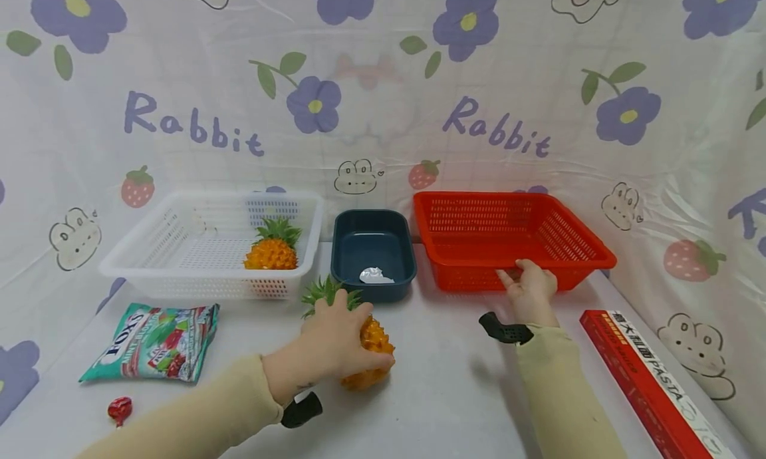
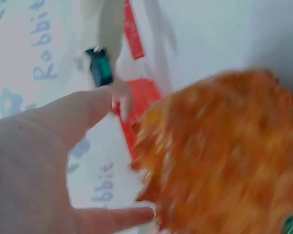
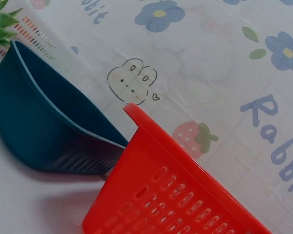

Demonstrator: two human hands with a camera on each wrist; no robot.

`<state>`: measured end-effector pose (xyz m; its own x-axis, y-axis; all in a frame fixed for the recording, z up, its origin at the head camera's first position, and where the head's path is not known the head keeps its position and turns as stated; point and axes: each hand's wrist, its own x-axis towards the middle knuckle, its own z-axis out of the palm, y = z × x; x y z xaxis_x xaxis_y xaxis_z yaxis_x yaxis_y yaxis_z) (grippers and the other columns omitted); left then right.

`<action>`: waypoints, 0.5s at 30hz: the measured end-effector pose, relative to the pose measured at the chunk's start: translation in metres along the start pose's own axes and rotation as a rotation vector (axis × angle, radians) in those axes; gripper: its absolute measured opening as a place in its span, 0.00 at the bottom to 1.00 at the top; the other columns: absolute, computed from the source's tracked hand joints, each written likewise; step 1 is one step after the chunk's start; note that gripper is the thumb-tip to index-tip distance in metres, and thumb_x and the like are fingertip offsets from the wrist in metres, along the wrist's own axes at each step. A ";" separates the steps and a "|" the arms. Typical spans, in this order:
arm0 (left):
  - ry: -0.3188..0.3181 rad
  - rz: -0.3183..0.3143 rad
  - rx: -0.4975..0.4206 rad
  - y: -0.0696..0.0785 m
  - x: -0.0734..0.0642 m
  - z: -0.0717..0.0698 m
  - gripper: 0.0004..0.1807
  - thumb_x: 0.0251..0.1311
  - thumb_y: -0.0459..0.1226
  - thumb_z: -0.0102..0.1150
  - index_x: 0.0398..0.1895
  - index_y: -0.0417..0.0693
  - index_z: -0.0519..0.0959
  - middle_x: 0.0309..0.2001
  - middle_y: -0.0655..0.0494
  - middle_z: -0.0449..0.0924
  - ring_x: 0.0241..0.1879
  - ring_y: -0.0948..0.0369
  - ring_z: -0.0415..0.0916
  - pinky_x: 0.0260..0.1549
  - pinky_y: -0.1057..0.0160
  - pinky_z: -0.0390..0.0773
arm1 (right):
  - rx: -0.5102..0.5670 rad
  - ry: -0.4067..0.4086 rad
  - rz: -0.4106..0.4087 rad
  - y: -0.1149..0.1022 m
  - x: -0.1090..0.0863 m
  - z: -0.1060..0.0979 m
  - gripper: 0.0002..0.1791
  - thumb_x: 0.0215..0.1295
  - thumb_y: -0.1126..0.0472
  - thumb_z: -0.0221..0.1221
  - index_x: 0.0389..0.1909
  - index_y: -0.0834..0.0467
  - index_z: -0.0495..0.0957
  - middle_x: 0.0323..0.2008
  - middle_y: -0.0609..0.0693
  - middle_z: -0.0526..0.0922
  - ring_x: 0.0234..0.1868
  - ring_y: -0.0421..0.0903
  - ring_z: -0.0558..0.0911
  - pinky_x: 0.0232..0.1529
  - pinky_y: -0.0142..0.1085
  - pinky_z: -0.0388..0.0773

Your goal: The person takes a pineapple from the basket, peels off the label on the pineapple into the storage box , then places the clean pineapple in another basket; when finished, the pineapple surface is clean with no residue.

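Observation:
An orange toy pineapple (image 1: 376, 339) with a green crown lies on the table, front and centre. My left hand (image 1: 338, 332) reaches over it from the left, fingers and thumb spread about its body. In the left wrist view one fingertip meets the pineapple (image 2: 234, 151), while the thumb looks apart from it. At the right, my right hand (image 1: 531, 289) holds the front rim of the red plastic basket (image 1: 467, 277), thumb outside. The right wrist view shows the basket (image 3: 151, 185) without the hand.
A white basket (image 1: 197, 273) at the back left contains another pineapple (image 1: 272, 254). Between the baskets stands a dark blue bin (image 1: 374, 246) with a silvery wrapper (image 1: 374, 275). A FOX'S candy bag (image 1: 157, 342) and red wrapped candy (image 1: 120, 410) lie left; a pasta box (image 1: 655, 386) lies right.

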<state>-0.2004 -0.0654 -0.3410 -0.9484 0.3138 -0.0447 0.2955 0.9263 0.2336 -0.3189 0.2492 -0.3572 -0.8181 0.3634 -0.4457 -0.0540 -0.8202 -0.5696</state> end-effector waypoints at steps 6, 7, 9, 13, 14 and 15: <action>-0.018 -0.019 0.057 0.002 0.003 0.017 0.49 0.33 0.67 0.65 0.62 0.57 0.68 0.55 0.39 0.62 0.41 0.43 0.65 0.32 0.51 0.74 | -0.010 0.010 0.007 0.000 0.001 -0.001 0.42 0.65 0.70 0.51 0.70 0.39 0.41 0.63 0.44 0.55 0.61 0.44 0.63 0.56 0.44 0.70; -0.021 -0.013 0.045 0.000 0.003 0.018 0.48 0.34 0.65 0.66 0.62 0.57 0.68 0.54 0.39 0.62 0.41 0.44 0.65 0.32 0.50 0.74 | -0.014 0.010 0.009 0.001 0.000 -0.001 0.42 0.65 0.70 0.51 0.70 0.39 0.41 0.63 0.44 0.55 0.61 0.44 0.64 0.56 0.44 0.70; -0.029 0.006 0.008 -0.005 0.002 0.017 0.46 0.35 0.61 0.68 0.62 0.57 0.68 0.54 0.39 0.63 0.39 0.44 0.66 0.33 0.49 0.75 | -0.018 0.010 0.011 0.001 0.001 -0.001 0.40 0.65 0.70 0.51 0.69 0.40 0.43 0.63 0.44 0.55 0.61 0.44 0.64 0.56 0.44 0.70; -0.088 0.069 -0.097 -0.018 -0.001 0.009 0.43 0.32 0.52 0.74 0.58 0.56 0.69 0.53 0.42 0.65 0.39 0.47 0.70 0.37 0.49 0.76 | -0.011 0.008 0.005 0.000 0.001 -0.001 0.36 0.65 0.69 0.52 0.66 0.42 0.48 0.61 0.44 0.57 0.60 0.45 0.65 0.55 0.44 0.71; -0.106 0.085 -0.126 -0.022 -0.001 0.007 0.42 0.31 0.48 0.75 0.57 0.56 0.69 0.55 0.42 0.64 0.39 0.48 0.71 0.38 0.50 0.76 | -0.006 0.007 0.005 0.000 0.001 -0.001 0.35 0.64 0.69 0.52 0.66 0.42 0.49 0.61 0.44 0.57 0.60 0.45 0.65 0.56 0.44 0.70; -0.126 0.098 -0.154 -0.026 -0.002 0.004 0.42 0.29 0.44 0.77 0.55 0.56 0.69 0.55 0.44 0.64 0.40 0.50 0.71 0.39 0.51 0.76 | -0.003 0.005 0.004 0.000 0.001 -0.001 0.35 0.64 0.69 0.52 0.66 0.42 0.49 0.61 0.44 0.57 0.60 0.45 0.65 0.56 0.44 0.70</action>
<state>-0.2055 -0.0890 -0.3512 -0.8913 0.4335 -0.1333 0.3556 0.8504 0.3877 -0.3193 0.2505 -0.3582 -0.8152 0.3625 -0.4517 -0.0490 -0.8203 -0.5699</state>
